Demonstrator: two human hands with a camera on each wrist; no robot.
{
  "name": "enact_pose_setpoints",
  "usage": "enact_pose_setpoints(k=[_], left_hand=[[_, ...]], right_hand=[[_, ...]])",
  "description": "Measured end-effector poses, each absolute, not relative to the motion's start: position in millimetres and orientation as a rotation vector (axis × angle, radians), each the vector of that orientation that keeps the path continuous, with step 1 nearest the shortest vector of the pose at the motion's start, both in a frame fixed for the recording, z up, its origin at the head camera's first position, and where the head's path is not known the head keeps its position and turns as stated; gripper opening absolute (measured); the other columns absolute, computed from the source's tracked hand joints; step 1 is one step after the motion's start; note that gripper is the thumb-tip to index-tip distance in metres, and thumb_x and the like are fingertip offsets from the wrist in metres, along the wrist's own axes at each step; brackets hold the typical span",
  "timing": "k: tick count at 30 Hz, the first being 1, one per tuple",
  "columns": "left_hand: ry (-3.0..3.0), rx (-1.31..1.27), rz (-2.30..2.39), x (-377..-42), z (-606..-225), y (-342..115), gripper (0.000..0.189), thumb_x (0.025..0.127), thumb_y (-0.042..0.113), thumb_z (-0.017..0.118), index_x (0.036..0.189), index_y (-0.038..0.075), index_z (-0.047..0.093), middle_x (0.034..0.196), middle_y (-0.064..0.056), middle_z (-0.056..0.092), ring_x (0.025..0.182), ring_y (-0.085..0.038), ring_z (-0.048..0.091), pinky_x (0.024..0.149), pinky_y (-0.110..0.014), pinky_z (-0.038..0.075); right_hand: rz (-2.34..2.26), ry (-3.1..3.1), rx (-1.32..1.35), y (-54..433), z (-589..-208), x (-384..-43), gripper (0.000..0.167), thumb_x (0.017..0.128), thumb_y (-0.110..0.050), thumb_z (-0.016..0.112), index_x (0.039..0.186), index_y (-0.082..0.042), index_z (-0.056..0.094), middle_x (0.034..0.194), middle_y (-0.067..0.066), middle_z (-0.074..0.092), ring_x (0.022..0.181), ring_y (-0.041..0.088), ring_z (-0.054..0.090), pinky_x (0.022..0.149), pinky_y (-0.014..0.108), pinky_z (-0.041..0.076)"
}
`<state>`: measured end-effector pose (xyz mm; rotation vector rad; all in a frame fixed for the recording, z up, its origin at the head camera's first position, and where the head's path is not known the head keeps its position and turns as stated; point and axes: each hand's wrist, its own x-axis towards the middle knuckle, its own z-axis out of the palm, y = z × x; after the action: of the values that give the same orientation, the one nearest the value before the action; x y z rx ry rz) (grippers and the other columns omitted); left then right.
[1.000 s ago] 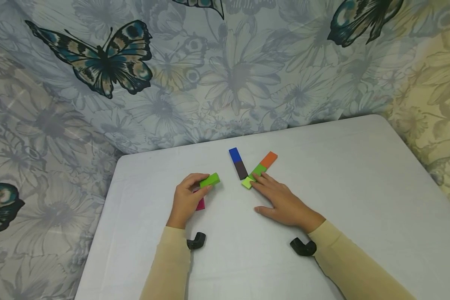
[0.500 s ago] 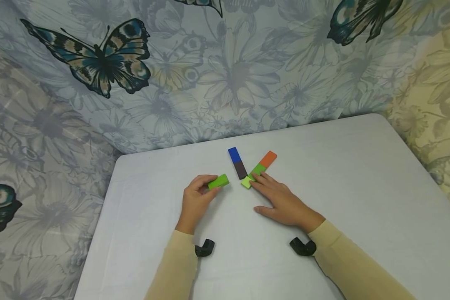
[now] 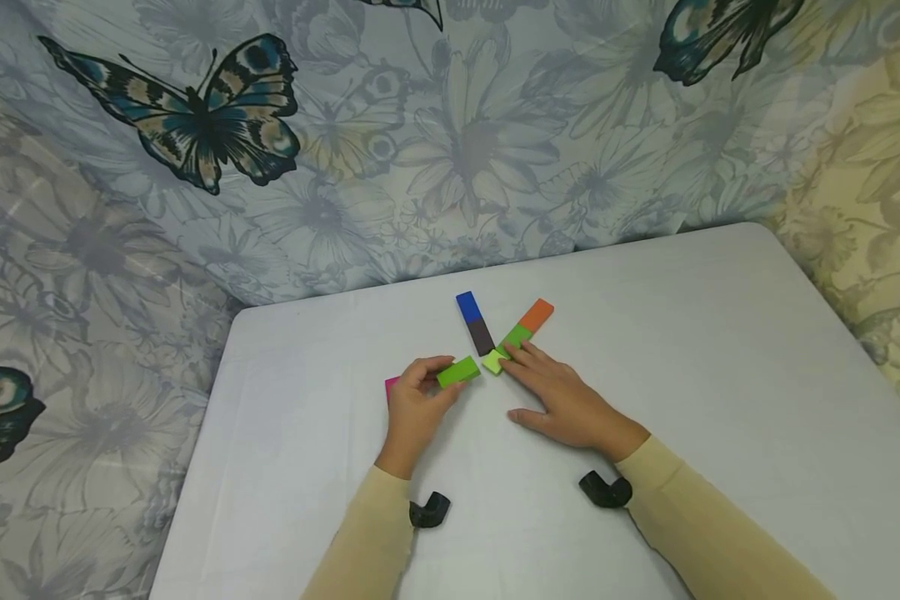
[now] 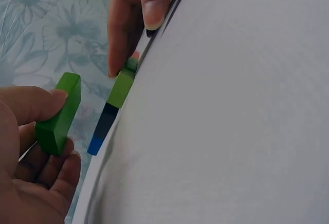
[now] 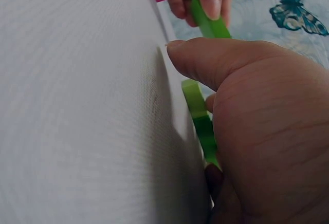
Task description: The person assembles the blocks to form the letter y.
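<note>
My left hand pinches a green rectangular block between thumb and fingers, just left of a small light green block. The left wrist view shows the held block with the thumb along its side. My right hand lies palm down, fingers extended, its fingertips at the light green block and a second green block. An orange block continues that row. From the light green block another row runs away, a dark brown block then a blue block, making a V.
A pink block lies left of my left hand, partly hidden by it. The white-covered table has its far edge close to a patterned wall covering. Black devices sit at both wrists.
My left hand has carried the green block rightward, closer to the light green block, uncovering part of the pink block on its left. The right hand has stayed in place.
</note>
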<state>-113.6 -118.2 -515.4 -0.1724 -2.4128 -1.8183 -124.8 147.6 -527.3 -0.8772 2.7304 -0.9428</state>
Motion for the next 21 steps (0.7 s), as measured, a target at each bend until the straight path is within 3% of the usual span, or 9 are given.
enact_pose_setpoints(k=[12, 17, 21], left_hand=[[-2.646, -0.315, -1.359, -111.6, -530.2, -109.0, 0.039, 0.091, 0.007, 0.09, 0.128, 0.007, 0.076, 0.112, -0.002, 0.071, 0.105, -0.017, 0.065, 0.091, -0.037, 0.056], [-2.732, -0.382, -1.401, -110.9, -528.2, -112.9, 0.05, 0.094, 0.015, 0.089, 0.14, 0.011, 0.07, 0.124, 0.003, 0.071, 0.116, -0.014, 0.065, 0.106, -0.044, 0.05], [-2.7, -0.439, -1.626, -110.5, -525.0, -121.5, 0.06, 0.093, -0.002, 0.071, 0.151, 0.011, 0.062, 0.141, 0.005, 0.066, 0.128, -0.014, 0.063, 0.116, -0.049, 0.041]], right_hand=[[-0.952, 2.734, -0.874, 148.5, -528.1, -124.6, 0.081, 0.101, -0.037, 0.08, 0.168, -0.01, 0.043, 0.177, 0.007, 0.027, 0.165, 0.033, 0.013, 0.12, 0.071, 0.028], [-0.946, 2.752, -0.883, 148.2, -528.5, -123.7, 0.08, 0.101, -0.035, 0.08, 0.168, -0.01, 0.044, 0.177, 0.009, 0.029, 0.164, 0.034, 0.015, 0.119, 0.072, 0.029], [-0.943, 2.749, -0.877, 148.1, -528.5, -123.3, 0.08, 0.101, -0.034, 0.08, 0.168, -0.01, 0.044, 0.177, 0.009, 0.029, 0.164, 0.034, 0.015, 0.119, 0.071, 0.029]])
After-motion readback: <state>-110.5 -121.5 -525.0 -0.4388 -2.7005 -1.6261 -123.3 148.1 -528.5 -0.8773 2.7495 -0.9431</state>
